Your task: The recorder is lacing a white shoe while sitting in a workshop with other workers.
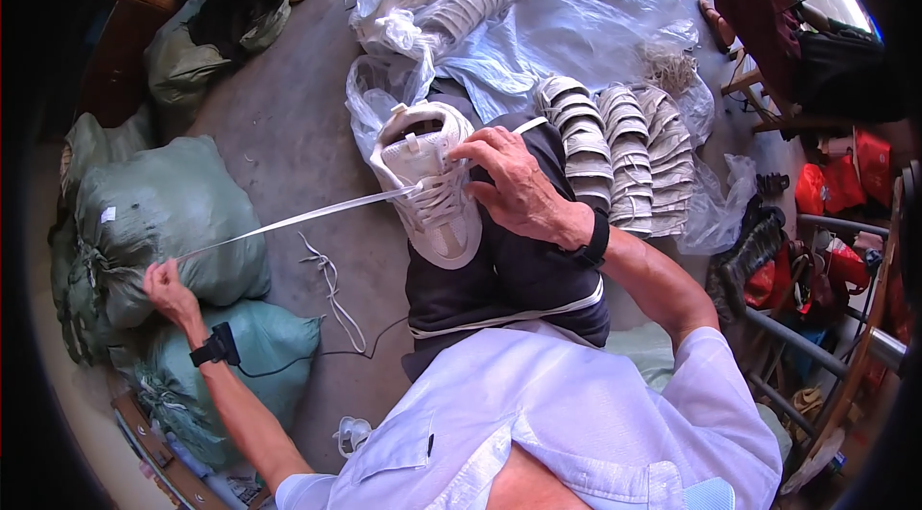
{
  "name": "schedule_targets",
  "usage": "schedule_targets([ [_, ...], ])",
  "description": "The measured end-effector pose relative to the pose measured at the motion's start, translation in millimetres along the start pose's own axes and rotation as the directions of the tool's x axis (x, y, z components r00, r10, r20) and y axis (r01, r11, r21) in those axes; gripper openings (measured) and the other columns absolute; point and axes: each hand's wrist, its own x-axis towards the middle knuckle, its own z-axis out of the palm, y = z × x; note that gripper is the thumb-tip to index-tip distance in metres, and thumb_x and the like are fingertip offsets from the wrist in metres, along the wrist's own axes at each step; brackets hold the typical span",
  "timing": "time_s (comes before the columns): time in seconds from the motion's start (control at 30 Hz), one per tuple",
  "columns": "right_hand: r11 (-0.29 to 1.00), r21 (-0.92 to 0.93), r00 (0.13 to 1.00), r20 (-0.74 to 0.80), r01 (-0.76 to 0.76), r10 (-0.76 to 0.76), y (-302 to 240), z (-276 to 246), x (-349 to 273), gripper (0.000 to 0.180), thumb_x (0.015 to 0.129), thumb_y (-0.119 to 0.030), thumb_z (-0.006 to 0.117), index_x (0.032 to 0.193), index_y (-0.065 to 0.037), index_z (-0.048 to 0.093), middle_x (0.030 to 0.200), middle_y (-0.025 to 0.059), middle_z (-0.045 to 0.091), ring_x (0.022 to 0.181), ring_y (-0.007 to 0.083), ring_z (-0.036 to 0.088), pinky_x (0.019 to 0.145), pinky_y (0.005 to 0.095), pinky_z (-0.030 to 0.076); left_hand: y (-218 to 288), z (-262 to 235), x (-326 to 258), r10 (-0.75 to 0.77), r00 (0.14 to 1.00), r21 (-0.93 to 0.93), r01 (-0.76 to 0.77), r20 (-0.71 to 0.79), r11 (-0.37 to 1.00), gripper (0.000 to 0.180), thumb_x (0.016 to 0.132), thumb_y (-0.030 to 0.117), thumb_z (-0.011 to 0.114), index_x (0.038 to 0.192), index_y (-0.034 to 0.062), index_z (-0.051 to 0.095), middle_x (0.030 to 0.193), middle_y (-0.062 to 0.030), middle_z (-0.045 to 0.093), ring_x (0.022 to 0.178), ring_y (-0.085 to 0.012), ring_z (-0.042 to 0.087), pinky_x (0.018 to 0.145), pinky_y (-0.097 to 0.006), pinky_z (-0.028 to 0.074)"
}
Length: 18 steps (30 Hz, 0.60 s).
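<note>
A white and beige sneaker [439, 230] rests on my dark-trousered lap, its toe toward me. From its eyelets a white shoelace [305, 217] stretches taut to the left. Far out at that side, my left hand [171, 291] pinches the lace's end, fingers closed, close to a green sack. My right hand [523, 185] grips the sneaker along its right eyelet edge, with index finger and thumb bent onto it. Part of the lacing is threaded across the tongue. Dark bands sit on both wrists.
Stuffed green sacks [173, 222] crowd the left. Rows of stacked beige shoe pieces [629, 159] lie beyond my right hand, near clear plastic bags [576, 15]. A loose white lace [331, 289] and a thin cable cross the floor. A metal rack [797, 342] stands right; other people sit farther off.
</note>
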Motion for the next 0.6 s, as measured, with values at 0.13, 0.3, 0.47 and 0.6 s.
schedule_targets([
  [0.13,0.992,-0.125,1.000,0.015,-0.014,0.016,-1,-8,0,0.034,0.075,-0.006,0.070,0.108,-0.008,0.060,0.097,0.0107,0.060,0.101,0.0294,0.054,0.091,0.0416,0.037,85,54,-41,0.143,0.976,0.096,-0.160,0.165,0.982,0.027,0.087,0.017,0.071,0.110,0.0019,0.066,0.130,-0.0177,0.055,0.124,-0.0327,0.050,0.104,-0.043,0.039],
  [0.3,0.975,-0.223,0.998,0.061,0.020,-0.006,2,-19,3,0.014,0.075,-0.007,0.070,0.088,-0.009,0.064,0.080,0.0059,0.058,0.088,0.0252,0.055,0.082,0.0405,0.038,326,37,-109,0.521,0.837,-0.585,-0.342,0.165,0.735,0.032,0.083,0.010,0.071,0.114,0.0066,0.066,0.136,-0.0149,0.049,0.127,-0.0335,0.046,0.109,-0.043,0.035],
  [0.47,0.932,-0.268,0.957,0.221,0.244,-0.187,-4,-45,-2,0.023,0.067,-0.003,0.072,0.088,-0.008,0.063,0.076,0.0039,0.053,0.078,0.0239,0.053,0.072,0.0370,0.040,368,61,-127,0.785,0.553,-0.541,-0.585,0.279,0.604,0.019,0.081,0.016,0.070,0.098,0.0069,0.067,0.124,-0.0124,0.054,0.123,-0.0320,0.048,0.099,-0.044,0.039],
  [0.6,0.894,-0.348,0.950,0.228,0.283,-0.211,4,-57,-20,0.033,0.053,-0.004,0.069,0.085,-0.008,0.062,0.076,0.0035,0.052,0.079,0.0223,0.054,0.074,0.0368,0.041,374,60,-120,0.740,0.529,-0.529,-0.521,0.416,0.670,0.012,0.083,0.015,0.067,0.085,0.0039,0.064,0.120,-0.0117,0.054,0.116,-0.0318,0.049,0.097,-0.044,0.041],
])
